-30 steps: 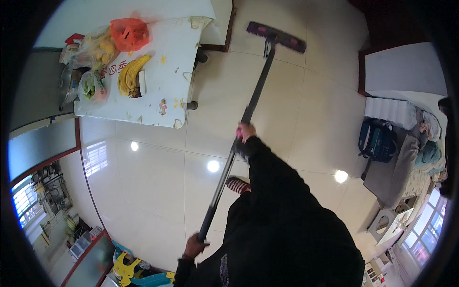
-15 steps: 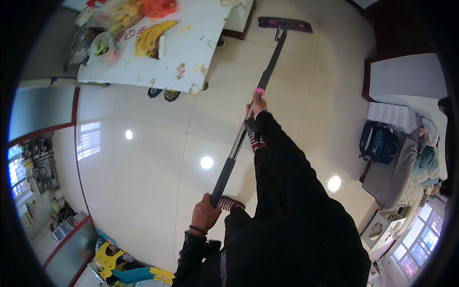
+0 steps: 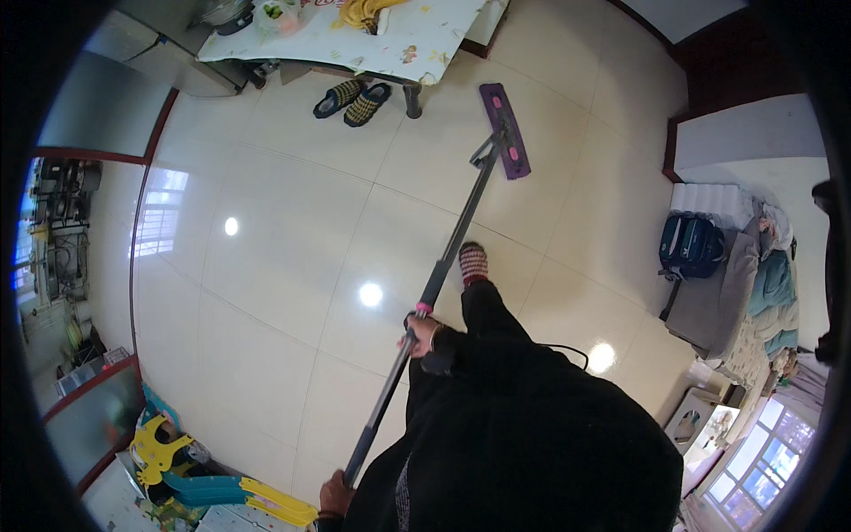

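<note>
I hold a long flat mop with both hands. Its purple head [image 3: 505,129] lies flat on the glossy cream tile floor [image 3: 284,266], just right of a table leg. The dark handle [image 3: 454,232] runs diagonally down toward me. My right hand [image 3: 422,334], in a black sleeve, grips the handle near a pink band at mid-length. My left hand [image 3: 335,493] clasps the handle's near end at the bottom edge of the view. My foot in a striped sock [image 3: 472,263] stands beside the handle.
A table with a white patterned cloth [image 3: 399,49] stands at the top, a pair of striped slippers [image 3: 351,99] under its edge. A dark backpack [image 3: 691,246] leans on furniture piled with clothes at right. Yellow toys [image 3: 177,457] sit bottom left. A black cable [image 3: 567,350] lies by my leg.
The mop head has come back from the table's far side to a spot right of the table leg. Both hands sit lower in view, and the slippers now show.
</note>
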`<state>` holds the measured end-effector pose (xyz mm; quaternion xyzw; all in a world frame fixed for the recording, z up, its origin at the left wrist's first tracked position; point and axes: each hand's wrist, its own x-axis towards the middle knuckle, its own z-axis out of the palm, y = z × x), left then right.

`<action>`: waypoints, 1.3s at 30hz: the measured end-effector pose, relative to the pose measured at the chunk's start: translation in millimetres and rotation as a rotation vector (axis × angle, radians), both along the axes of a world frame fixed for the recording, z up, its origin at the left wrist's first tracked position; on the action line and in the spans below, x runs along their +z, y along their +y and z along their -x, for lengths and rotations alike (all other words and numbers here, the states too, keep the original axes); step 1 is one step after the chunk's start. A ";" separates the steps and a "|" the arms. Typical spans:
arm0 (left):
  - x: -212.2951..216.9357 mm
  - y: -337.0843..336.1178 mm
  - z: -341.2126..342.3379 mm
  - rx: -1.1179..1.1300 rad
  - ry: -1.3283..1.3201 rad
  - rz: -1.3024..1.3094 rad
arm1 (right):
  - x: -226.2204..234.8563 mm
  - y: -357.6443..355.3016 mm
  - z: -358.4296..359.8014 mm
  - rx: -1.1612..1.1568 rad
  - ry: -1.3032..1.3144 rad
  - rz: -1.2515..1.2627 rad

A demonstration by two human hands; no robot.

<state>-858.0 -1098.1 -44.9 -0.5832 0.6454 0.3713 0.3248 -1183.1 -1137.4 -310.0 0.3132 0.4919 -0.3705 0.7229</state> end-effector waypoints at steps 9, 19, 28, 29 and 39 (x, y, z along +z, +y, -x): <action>-27.1 37.2 13.4 0.196 0.093 -0.101 | -0.9 11.0 38.1 -0.035 0.030 0.002; -26.4 -78.3 225.1 0.076 0.160 -0.101 | -27.5 -87.3 216.0 -0.351 0.298 0.252; 9.9 -60.7 232.4 0.278 0.197 -0.400 | -27.1 -77.5 205.8 -0.492 0.425 0.298; 11.1 -52.2 214.5 0.289 0.154 -0.400 | -26.8 -72.8 182.8 -0.480 0.485 0.258; 21.7 48.4 14.7 0.154 0.145 -0.200 | -5.1 -5.8 -29.0 -0.377 0.408 0.223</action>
